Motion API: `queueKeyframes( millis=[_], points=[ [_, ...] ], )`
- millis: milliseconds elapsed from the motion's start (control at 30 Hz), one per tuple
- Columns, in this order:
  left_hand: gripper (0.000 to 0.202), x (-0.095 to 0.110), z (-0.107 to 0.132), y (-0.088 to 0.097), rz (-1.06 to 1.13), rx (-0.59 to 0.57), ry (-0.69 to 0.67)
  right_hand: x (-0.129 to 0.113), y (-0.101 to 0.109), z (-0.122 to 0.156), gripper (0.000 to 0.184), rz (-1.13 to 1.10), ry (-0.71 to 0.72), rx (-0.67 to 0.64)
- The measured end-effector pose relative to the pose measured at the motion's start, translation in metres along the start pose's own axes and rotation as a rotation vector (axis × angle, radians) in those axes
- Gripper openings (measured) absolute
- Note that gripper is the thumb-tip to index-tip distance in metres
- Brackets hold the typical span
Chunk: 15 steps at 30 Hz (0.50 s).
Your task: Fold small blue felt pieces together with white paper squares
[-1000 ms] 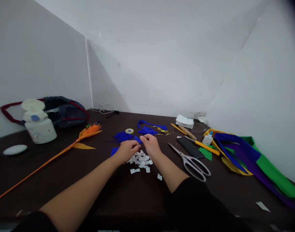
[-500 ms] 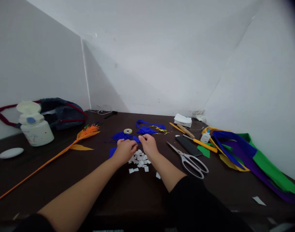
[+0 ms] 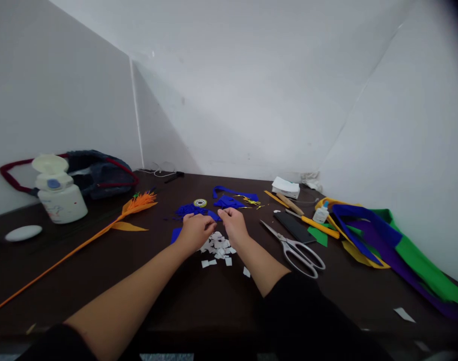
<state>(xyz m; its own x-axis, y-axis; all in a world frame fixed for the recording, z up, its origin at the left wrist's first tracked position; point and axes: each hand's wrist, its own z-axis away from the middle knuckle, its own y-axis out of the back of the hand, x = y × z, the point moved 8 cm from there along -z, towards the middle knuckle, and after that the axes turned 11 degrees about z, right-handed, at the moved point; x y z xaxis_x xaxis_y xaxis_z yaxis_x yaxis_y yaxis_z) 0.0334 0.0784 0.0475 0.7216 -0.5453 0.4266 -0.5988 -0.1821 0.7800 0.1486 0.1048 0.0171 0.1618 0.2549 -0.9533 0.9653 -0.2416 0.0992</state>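
Observation:
My left hand (image 3: pixel 196 229) and my right hand (image 3: pixel 233 223) meet above a pile of small white paper squares (image 3: pixel 218 249) on the dark table (image 3: pixel 146 281). Both hands are closed in a pinch on a small blue piece (image 3: pixel 214 216) held between them. More blue scraps (image 3: pixel 190 209) and a blue strip (image 3: pixel 234 192) lie just beyond the hands, beside a small yellow tape roll (image 3: pixel 200 203). Which fingers grip the blue piece is too small to make out.
Scissors (image 3: pixel 296 248) lie to the right, then a black slab (image 3: pixel 293 226), a yellow-handled tool (image 3: pixel 315 224), a glue bottle (image 3: pixel 321 214) and coloured sheets (image 3: pixel 383 240). An orange paper flower stem (image 3: pixel 101 233) runs left. A white bottle (image 3: pixel 59 195) and a bag (image 3: pixel 89 173) stand at the far left.
Both hands stay together over the white squares; only the fingers shift slightly on the blue piece. The view wobbles a little.

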Motion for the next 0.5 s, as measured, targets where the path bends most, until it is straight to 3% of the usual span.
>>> queueKeyframes(
  millis=[500],
  points=[
    [0.021, 0.0066, 0.0036, -0.0014, -0.062, -0.007, -0.061, 0.0022, 0.0025, 0.0025, 0.024, -0.092, -0.043, 0.101]
  ],
)
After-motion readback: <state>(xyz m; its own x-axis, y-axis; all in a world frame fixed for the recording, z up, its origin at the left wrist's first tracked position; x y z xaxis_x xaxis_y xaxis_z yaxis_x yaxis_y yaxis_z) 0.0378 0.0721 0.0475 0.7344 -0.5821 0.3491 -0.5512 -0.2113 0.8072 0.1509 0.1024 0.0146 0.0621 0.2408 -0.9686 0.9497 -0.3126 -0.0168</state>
